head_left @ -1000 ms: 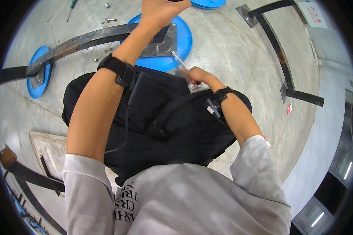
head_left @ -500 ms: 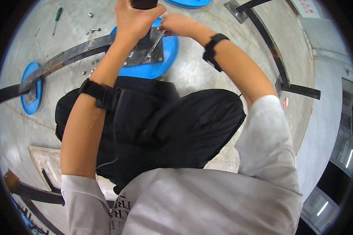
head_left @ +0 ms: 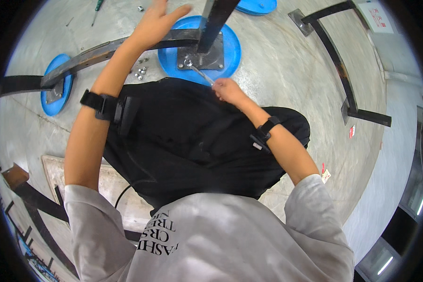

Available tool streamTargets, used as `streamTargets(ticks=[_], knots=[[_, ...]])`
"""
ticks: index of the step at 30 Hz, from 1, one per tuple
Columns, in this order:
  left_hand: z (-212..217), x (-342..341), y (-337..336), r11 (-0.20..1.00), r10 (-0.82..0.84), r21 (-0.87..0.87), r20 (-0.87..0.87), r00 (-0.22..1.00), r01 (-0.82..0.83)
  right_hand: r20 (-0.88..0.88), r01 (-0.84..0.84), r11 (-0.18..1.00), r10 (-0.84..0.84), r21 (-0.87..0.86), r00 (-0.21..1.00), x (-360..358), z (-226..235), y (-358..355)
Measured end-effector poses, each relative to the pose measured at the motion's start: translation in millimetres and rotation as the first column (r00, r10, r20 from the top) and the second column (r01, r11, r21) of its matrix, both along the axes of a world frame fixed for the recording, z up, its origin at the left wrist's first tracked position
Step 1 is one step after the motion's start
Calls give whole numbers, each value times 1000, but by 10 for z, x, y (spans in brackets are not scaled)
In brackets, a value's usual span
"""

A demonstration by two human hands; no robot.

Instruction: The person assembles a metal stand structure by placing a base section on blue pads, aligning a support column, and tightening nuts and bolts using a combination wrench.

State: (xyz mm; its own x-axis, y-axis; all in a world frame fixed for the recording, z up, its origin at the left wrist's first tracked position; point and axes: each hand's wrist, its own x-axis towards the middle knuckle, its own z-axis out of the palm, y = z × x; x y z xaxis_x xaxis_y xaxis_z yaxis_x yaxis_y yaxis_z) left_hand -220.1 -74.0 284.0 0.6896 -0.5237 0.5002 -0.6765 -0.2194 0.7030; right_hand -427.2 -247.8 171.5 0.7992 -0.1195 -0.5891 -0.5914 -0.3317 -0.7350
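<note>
A dark steel post (head_left: 216,21) stands on a grey base plate (head_left: 207,58), which sits on a round blue disc (head_left: 230,49) on the concrete floor. My right hand (head_left: 228,89) grips a thin silver wrench (head_left: 199,74) whose head meets a bolt at the plate's near left corner. My left hand (head_left: 155,23) is open with fingers spread, resting against the dark horizontal steel bar (head_left: 103,49) just left of the post. Both wrists wear black bands.
A second blue disc (head_left: 56,91) carries the bar's left end. Loose nuts (head_left: 140,73) lie on the floor by the bar, and a green-handled screwdriver (head_left: 97,5) farther off. Another black steel frame (head_left: 343,70) lies at right. A flat board (head_left: 56,174) lies at lower left.
My left hand let go of the post and opened beside it. My right hand came down from the post to the wrench at the base plate bolt.
</note>
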Motion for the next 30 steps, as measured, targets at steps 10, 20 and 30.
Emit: streamTargets(ticks=[10,20,30], knots=[[-322,-47,670,878,-46,-322,-793,608,-353,18,12,999,-11,-31,1000,25,-302,265],[-63,-202,604,867,119,-149,-865,488,-475,-62,17,1000,-19,-22,998,36,-170,350],[-170,4,826,597,91,-258,-919,384,-760,-112,87,993,-79,75,991,53,-284,341]])
